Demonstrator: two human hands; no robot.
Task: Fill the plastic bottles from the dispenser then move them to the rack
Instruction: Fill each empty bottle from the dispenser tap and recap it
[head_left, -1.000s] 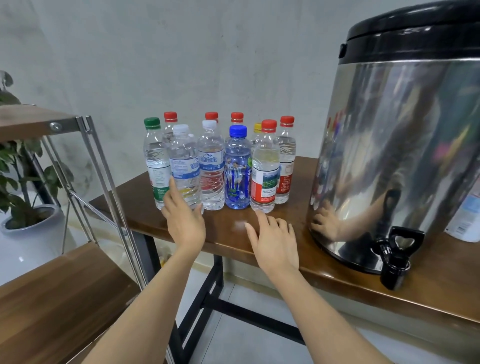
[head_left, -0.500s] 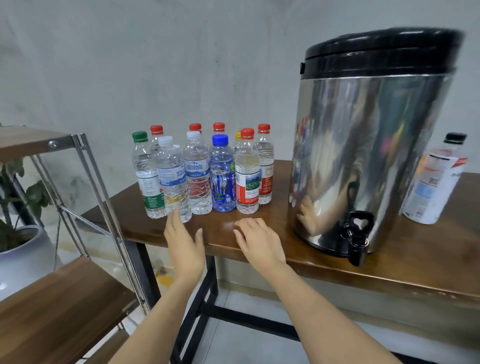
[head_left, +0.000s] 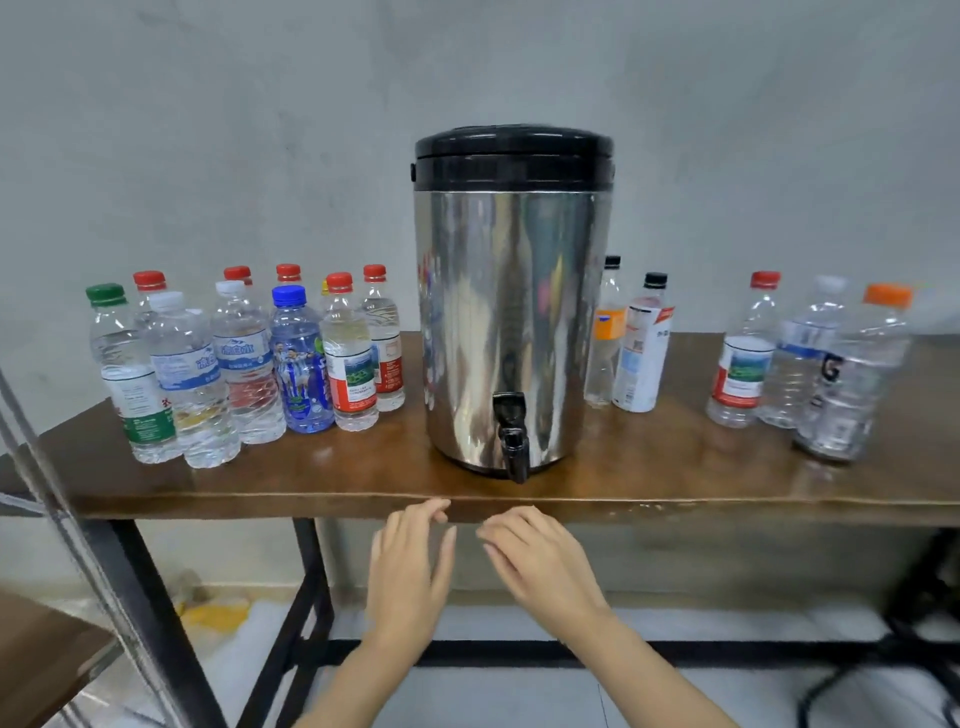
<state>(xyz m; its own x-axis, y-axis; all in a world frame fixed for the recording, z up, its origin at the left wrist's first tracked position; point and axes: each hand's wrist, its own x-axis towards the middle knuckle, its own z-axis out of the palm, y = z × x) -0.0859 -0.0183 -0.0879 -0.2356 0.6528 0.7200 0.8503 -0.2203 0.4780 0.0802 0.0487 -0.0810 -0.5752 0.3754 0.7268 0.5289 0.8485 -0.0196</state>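
Observation:
A steel dispenser (head_left: 511, 322) with a black lid stands mid-table, its black tap (head_left: 513, 436) facing me near the front edge. Left of it stands a cluster of several capped bottles holding water (head_left: 244, 364). Two bottles (head_left: 631, 348) stand just right of the dispenser, and three more (head_left: 810, 364) farther right. My left hand (head_left: 410, 571) and my right hand (head_left: 543, 566) hover side by side just below the table's front edge, fingers relaxed, holding nothing. The rack's metal post (head_left: 78, 540) and wooden shelf (head_left: 36, 654) show at the lower left.
The wooden table (head_left: 675, 478) runs across the view on black legs (head_left: 301, 597). A grey wall stands behind it. Tiled floor lies below, with something yellow (head_left: 215, 616) on it near the left leg.
The view has pulled back and swung right, bringing the right-hand bottles into sight. Both hands have drawn away from the left bottle cluster and off the tabletop to below its front edge.

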